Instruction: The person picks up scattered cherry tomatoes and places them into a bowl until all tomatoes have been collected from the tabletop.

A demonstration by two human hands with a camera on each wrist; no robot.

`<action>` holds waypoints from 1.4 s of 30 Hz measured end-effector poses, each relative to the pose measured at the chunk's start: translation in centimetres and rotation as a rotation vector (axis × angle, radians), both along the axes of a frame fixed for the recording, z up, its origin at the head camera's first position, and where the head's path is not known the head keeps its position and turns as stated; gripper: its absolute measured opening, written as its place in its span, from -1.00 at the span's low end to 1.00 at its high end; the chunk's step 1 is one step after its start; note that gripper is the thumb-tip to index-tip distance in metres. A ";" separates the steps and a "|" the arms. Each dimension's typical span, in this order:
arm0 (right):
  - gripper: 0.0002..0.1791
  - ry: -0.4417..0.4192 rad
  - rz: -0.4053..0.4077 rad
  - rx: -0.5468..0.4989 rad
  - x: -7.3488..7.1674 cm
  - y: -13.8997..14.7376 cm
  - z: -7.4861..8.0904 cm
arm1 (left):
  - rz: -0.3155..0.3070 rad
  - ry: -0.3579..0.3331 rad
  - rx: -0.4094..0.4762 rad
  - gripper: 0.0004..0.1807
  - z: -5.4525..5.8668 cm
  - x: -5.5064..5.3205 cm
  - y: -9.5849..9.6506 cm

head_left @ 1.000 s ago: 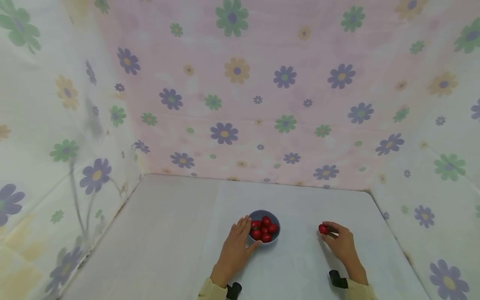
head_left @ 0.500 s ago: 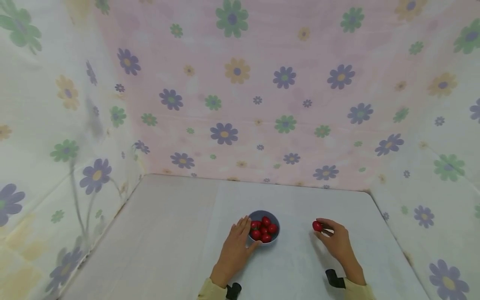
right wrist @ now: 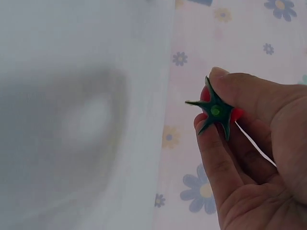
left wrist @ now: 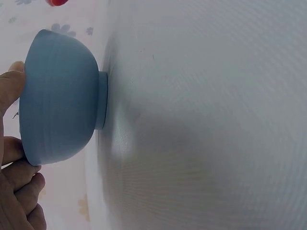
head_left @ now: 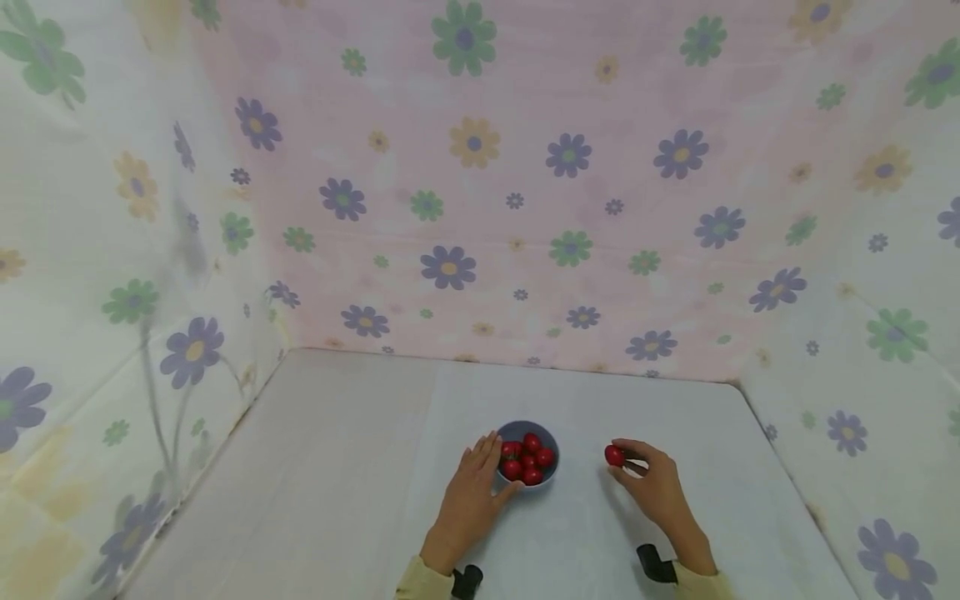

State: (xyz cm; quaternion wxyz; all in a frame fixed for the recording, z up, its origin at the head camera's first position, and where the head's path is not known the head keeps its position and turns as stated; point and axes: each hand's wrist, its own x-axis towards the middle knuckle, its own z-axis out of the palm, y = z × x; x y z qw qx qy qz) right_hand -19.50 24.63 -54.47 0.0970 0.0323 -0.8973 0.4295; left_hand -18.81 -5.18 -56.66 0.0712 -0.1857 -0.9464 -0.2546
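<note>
A blue-grey bowl (head_left: 557, 472) stands upright on the white table, with several small red tomatoes (head_left: 532, 475) in it. My left hand (head_left: 468, 496) holds the bowl at its left and near sides, fingers along one side and thumb at the near rim. In the left wrist view, the fingertips and thumb (left wrist: 10, 86) touch the rim of the bowl (left wrist: 60, 98). To the right of the bowl, my right hand (head_left: 654, 487) pinches one small tomato (head_left: 614, 455) above the table. Its green star-shaped stem cap (right wrist: 216, 111) faces the right wrist camera.
The white tabletop (head_left: 337, 467) extends left of the bowl and out to the right side. Flowered cloth walls (head_left: 480, 217) enclose the table at the back and both sides. A black wrist camera (head_left: 654, 563) is strapped below my right hand.
My right hand has moved left toward the bowl, carrying the tomato. The left hand and the bowl have stayed in place.
</note>
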 end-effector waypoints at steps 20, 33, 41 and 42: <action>-0.49 0.005 0.107 -0.138 0.4 -4.0 -0.9 | 0.014 -0.022 -0.007 -0.12 -0.1 -0.1 0.1; -0.48 0.092 0.187 -0.234 0.9 -7.1 -1.5 | 0.006 -0.011 -0.021 -0.14 0.0 0.0 0.2; -0.51 0.190 0.258 -0.216 0.6 -8.5 -0.9 | 0.000 -0.008 -0.003 -0.13 0.2 0.2 0.1; -0.51 0.198 0.263 -0.209 0.5 -8.6 -0.9 | 0.000 -0.005 -0.004 -0.13 0.2 0.2 0.1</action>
